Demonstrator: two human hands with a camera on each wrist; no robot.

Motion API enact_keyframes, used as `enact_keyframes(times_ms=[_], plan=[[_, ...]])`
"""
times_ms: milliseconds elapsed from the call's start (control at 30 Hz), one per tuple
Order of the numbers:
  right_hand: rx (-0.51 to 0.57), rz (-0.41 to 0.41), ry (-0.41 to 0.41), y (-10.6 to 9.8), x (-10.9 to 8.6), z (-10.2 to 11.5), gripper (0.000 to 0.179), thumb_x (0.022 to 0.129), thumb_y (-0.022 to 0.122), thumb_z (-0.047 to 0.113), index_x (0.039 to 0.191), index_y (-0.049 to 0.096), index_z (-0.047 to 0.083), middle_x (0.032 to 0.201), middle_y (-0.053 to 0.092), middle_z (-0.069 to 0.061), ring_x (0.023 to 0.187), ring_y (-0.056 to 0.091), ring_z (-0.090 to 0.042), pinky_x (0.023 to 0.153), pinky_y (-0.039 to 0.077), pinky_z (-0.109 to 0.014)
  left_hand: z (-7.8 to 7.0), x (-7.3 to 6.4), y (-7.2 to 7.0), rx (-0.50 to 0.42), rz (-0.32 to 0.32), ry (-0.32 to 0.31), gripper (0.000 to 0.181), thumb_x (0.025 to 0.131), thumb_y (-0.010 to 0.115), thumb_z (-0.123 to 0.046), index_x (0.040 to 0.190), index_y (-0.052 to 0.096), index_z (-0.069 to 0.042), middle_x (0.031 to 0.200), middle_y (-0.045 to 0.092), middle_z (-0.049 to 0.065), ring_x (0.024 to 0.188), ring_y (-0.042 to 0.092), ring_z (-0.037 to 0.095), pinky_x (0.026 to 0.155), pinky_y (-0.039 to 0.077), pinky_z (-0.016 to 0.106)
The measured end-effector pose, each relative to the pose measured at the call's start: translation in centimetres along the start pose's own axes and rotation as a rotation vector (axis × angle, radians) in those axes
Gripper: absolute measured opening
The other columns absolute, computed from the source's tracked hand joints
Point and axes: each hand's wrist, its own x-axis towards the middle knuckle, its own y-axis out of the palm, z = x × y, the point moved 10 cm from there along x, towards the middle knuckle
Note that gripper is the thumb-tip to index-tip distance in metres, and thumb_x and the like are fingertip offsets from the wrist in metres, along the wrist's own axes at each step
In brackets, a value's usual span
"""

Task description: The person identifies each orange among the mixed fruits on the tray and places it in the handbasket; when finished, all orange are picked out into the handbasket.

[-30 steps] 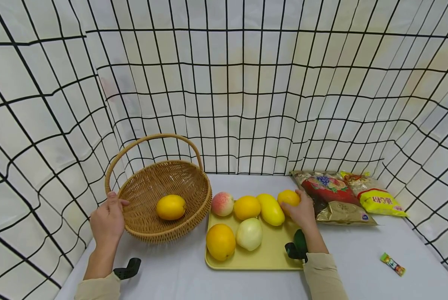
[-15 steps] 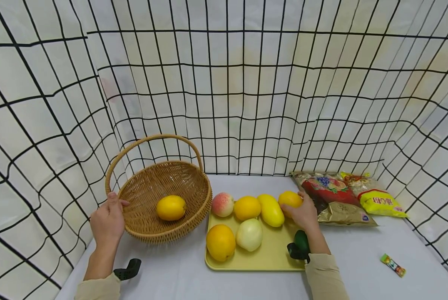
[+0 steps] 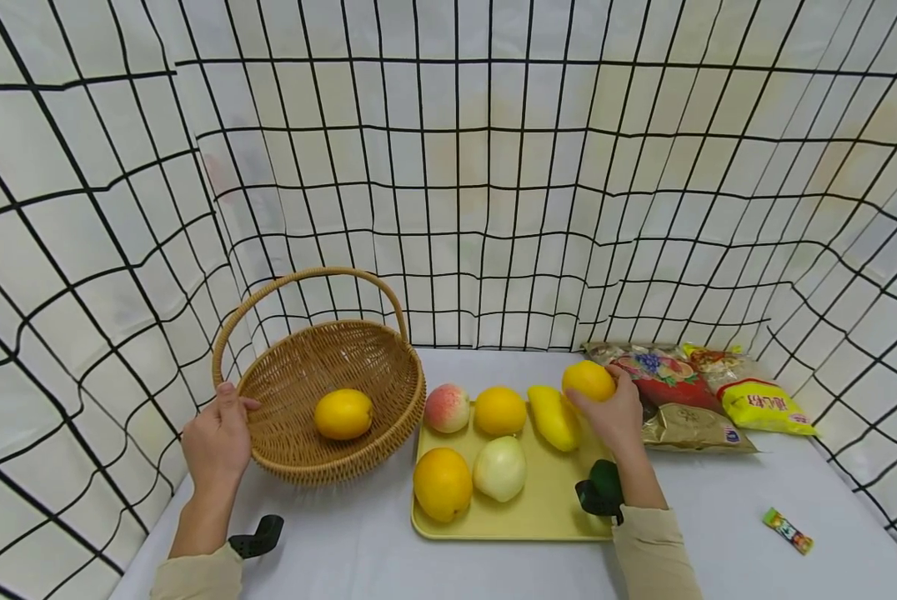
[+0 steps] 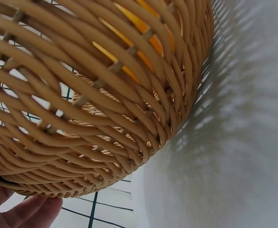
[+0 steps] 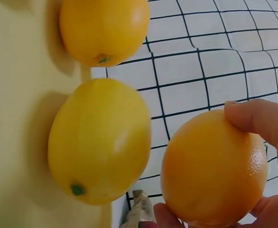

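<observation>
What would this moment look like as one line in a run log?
Left hand: grips basket side; Right hand: holds orange fruit clear of tray; Basket: yellow fruit inside; Tray: several other fruits

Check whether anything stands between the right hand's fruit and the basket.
Yes: the mango, an orange and the peach lie between, along the far side of the tray; the held fruit looks raised, so may clear them.
</observation>
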Motion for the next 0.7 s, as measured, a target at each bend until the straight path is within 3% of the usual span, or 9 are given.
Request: enact_keyframes(times_ms=[300, 500, 700], plan=[[0.094, 0.079, -0.109, 1.3, -1.0, 3.3, 0.081, 0.085, 0.074, 0.045, 0.149, 0.035, 0.014, 0.141, 0.045, -0.016, 0.115, 0.052, -0.035, 0.096, 0.044, -0.052, 0.2, 0.0, -0.2, -0.014, -0.015, 0.011, 0.074, 0.106, 0.027, -0.047, 0.065, 0.067, 0.001, 0.066, 0.065, 0.018, 0.041, 0.034, 0.010, 0.046, 0.023, 0.030], [0.183, 0.128, -0.137, 3.5, -2.1, 5.4, 0.080, 0.084, 0.078, 0.037, 0.147, 0.034, 0.013, 0.135, 0.044, -0.016, 0.113, 0.053, -0.033, 0.095, 0.045, -0.050, 0.1, -0.1, -0.3, -0.031, -0.019, 0.015, 0.075, 0.106, 0.027, -0.047, 0.068, 0.069, 0.002, 0.067, 0.065, 0.020, 0.043, 0.037, 0.011, 0.047, 0.024, 0.029], [0.199, 0.138, -0.171, 5.1, -3.5, 7.3, 0.083, 0.082, 0.080, 0.031, 0.147, 0.033, 0.009, 0.138, 0.042, -0.014, 0.111, 0.052, -0.031, 0.094, 0.045, -0.047, 0.0, 0.0, -0.2, -0.037, -0.016, 0.020, 0.073, 0.107, 0.028, -0.046, 0.075, 0.072, 0.003, 0.057, 0.057, 0.015, 0.047, 0.040, 0.018, 0.051, 0.025, 0.029]])
